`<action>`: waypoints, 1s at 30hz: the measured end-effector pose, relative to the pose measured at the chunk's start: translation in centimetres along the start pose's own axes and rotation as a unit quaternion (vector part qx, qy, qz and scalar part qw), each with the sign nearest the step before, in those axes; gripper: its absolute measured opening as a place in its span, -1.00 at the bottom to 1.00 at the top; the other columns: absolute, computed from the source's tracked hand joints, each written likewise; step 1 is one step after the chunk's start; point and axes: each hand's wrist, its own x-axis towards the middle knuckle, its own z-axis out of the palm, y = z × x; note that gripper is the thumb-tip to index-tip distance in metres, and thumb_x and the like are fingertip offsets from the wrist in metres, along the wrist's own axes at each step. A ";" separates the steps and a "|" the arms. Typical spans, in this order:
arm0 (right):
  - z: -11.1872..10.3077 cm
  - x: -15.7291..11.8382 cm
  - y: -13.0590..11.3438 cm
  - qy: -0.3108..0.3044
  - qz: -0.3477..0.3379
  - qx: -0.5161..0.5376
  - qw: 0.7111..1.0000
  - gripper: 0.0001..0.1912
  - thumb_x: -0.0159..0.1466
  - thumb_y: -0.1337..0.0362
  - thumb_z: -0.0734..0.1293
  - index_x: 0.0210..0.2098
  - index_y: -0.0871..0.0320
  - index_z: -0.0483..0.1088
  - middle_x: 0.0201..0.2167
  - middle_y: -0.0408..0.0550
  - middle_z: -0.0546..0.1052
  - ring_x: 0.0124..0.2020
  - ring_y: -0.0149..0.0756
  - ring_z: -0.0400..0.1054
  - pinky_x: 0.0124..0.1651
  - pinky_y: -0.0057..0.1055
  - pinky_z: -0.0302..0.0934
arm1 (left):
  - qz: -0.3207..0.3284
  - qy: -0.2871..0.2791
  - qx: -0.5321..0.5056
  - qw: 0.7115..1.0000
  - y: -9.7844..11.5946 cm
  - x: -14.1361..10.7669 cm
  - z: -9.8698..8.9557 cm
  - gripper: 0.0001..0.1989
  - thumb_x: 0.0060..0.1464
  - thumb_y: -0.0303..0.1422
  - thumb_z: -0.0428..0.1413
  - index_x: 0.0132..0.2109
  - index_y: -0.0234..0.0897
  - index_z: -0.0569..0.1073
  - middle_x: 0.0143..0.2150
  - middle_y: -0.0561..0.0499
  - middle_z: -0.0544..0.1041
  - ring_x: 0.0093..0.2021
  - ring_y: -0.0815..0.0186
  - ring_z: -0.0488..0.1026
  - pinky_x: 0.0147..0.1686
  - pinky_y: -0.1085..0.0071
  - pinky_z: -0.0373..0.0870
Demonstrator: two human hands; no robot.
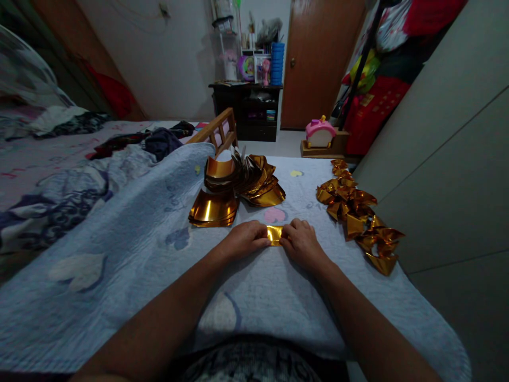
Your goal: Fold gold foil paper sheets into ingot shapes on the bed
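Note:
A small piece of folded gold foil paper (pixel 274 235) lies low over the blue quilt, right in front of me. My left hand (pixel 249 236) is closed on its left end, and my right hand (pixel 299 239) pinches the right end. Fingers cover both ends, so only the shiny middle shows. Beyond my left hand rests a stack of flat gold foil sheets (pixel 213 208). Fanned gold sheets (pixel 264 183) spread behind it. Over to the right, several folded gold foil pieces (pixel 352 199) are heaped in a row along the quilt's edge.
The blue quilt (pixel 167 297) with heart shapes covers the surface under my arms. Rumpled clothes (pixel 159 143) lie on the bed at left. A pale cabinet (pixel 449 159) borders the right side. Farther back stand a wooden rail (pixel 217 130), a pink toy (pixel 320 132) and a dark shelf (pixel 246 109).

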 end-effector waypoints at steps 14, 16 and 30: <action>0.1 0.1 0.3 -0.003 0.002 0.004 1.000 -0.90 0.33 0.26 0.34 -0.19 0.11 0.48 -0.15 0.02 0.45 -0.11 -0.13 0.24 -0.14 -0.28 -0.01 | -0.106 0.036 0.047 0.993 1.2 -0.3 0.8 -0.81 0.14 -0.18 0.17 -0.26 -0.21 0.44 -0.13 -0.02 0.38 -0.01 0.11 0.29 -0.11 0.29 0.17; 0.1 0.2 0.3 -0.003 0.002 0.002 1.000 -0.90 0.33 0.26 0.34 -0.19 0.11 0.48 -0.15 0.02 0.45 -0.11 -0.13 0.24 -0.13 -0.28 0.00 | -0.100 0.025 0.043 0.994 1.1 -0.4 0.6 -0.84 0.15 -0.21 0.14 -0.24 -0.20 0.44 -0.10 -0.02 0.37 0.00 0.11 0.27 -0.10 0.29 0.17; 0.0 0.2 0.5 -0.010 0.002 -0.004 1.000 -0.90 0.32 0.25 0.34 -0.21 0.12 0.47 -0.15 0.02 0.45 -0.12 -0.14 0.24 -0.13 -0.29 0.00 | -0.022 -0.039 -0.007 0.999 -0.3 -0.8 -1.1 -0.91 0.14 -0.39 0.10 -0.18 -0.18 0.43 -0.11 0.00 0.34 0.01 0.17 0.24 0.04 0.29 0.19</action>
